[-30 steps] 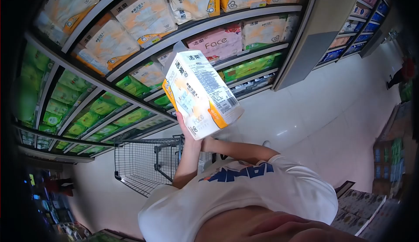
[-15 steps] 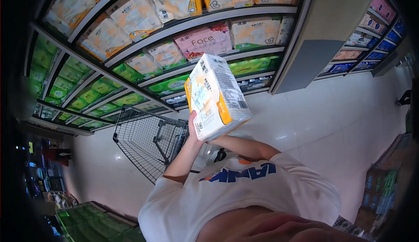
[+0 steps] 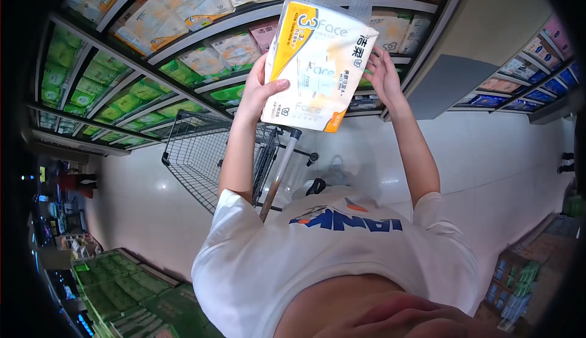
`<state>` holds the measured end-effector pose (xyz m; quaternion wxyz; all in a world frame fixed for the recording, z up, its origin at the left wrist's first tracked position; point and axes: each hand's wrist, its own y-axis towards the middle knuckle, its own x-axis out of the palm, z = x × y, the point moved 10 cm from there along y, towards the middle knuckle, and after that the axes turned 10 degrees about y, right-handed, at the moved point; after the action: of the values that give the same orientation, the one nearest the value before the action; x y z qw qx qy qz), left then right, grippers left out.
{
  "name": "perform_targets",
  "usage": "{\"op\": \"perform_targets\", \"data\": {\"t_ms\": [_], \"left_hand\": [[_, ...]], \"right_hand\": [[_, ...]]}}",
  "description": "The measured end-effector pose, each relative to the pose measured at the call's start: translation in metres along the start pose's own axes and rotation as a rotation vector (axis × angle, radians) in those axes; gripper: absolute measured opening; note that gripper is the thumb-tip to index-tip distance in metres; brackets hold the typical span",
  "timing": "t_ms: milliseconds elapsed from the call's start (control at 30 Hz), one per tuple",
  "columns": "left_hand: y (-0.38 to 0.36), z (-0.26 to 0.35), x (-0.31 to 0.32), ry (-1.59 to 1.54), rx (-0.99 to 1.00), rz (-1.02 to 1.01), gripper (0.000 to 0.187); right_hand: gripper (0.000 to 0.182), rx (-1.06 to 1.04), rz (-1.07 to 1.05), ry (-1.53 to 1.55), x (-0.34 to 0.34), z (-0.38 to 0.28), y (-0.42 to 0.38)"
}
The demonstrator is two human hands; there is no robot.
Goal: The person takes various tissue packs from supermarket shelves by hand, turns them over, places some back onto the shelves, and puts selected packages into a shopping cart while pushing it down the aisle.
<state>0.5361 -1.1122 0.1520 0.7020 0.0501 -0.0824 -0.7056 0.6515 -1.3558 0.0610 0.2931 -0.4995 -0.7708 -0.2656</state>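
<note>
A white-and-yellow plastic-wrapped pack of facial tissues (image 3: 317, 72) is held up in front of me, its printed front towards the camera and its clear wrap end pointing up at the shelves. My left hand (image 3: 257, 91) is closed on its left edge, the thumb pressed over the front and the other fingers behind. At the opposite edge is my right hand (image 3: 384, 79), fingers apart, with the fingertips right at the pack's side. Below the pack, a metal shopping cart (image 3: 201, 155) stands on the floor to the left.
Store shelves (image 3: 201, 33) in front carry rows of orange-and-white and green tissue packs. More shelving with blue and pink packs (image 3: 525, 66) is at the right. Green stacked goods (image 3: 122, 289) fill the lower left, and boxes (image 3: 513, 283) the lower right. A person's legs (image 3: 566, 162) show far right.
The pack has turned from an upright, edge-on tilt to show its front and moved up. My right hand has come from beneath it to its right edge. The shopping cart's handle now shows.
</note>
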Motion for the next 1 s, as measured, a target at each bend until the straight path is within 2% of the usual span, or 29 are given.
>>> {"op": "perform_targets", "data": {"t_ms": [67, 167, 267, 300, 367, 467, 500, 567, 633, 700, 767, 900, 933, 967, 1000], "left_hand": [[0.030, -0.001, 0.007, -0.047, -0.007, -0.091, 0.076], [0.059, -0.006, 0.017, -0.115, -0.044, -0.181, 0.075], [0.083, -0.015, 0.034, -0.163, -0.059, -0.233, 0.074], [0.092, -0.019, 0.041, -0.167, -0.048, -0.242, 0.074], [0.101, -0.026, 0.061, -0.106, -0.029, -0.359, 0.075], [0.126, -0.021, 0.074, -0.071, 0.116, -0.340, 0.079], [0.131, -0.017, 0.077, -0.181, 0.159, -0.366, 0.089], [0.137, -0.013, 0.077, -0.105, 0.213, -0.336, 0.099], [0.141, -0.033, 0.074, -0.196, 0.199, -0.288, 0.102], [0.137, -0.050, 0.074, -0.340, 0.150, -0.234, 0.104], [0.131, -0.061, 0.088, -0.209, 0.177, -0.293, 0.104], [0.141, -0.041, 0.085, -0.081, 0.317, -0.146, 0.091], [0.144, -0.038, 0.077, -0.040, 0.276, -0.031, 0.073], [0.144, -0.007, 0.069, 0.117, 0.457, 0.111, 0.056], [0.119, 0.048, 0.067, 0.224, 0.709, 0.277, 0.045]], "right_hand": [[0.063, -0.027, -0.231, -0.186, 0.040, -0.054, 0.015], [0.083, 0.007, -0.318, -0.404, 0.067, -0.092, 0.020], [0.089, 0.037, -0.209, -0.550, 0.079, -0.104, 0.023], [0.092, 0.021, -0.114, -0.594, 0.069, -0.103, 0.029], [0.093, -0.149, 0.022, -0.576, 0.050, -0.110, 0.037], [0.089, -0.301, 0.115, -0.182, 0.023, -0.119, 0.045], [0.089, -0.321, 0.130, -0.199, 0.025, -0.129, 0.049], [0.088, -0.443, 0.121, -0.096, 0.034, -0.153, 0.053], [0.089, -0.465, 0.145, -0.123, 0.057, -0.173, 0.052], [0.089, -0.629, 0.138, -0.135, 0.071, -0.197, 0.051], [0.084, -0.695, 0.112, -0.174, 0.083, -0.215, 0.058], [0.082, -0.684, 0.063, -0.248, 0.105, -0.226, 0.076], [0.083, -0.723, 0.028, -0.279, 0.112, -0.226, 0.079], [0.084, -0.769, -0.006, -0.309, 0.118, -0.229, 0.079], [0.071, -0.793, -0.029, -0.364, 0.117, -0.225, 0.084]]}}
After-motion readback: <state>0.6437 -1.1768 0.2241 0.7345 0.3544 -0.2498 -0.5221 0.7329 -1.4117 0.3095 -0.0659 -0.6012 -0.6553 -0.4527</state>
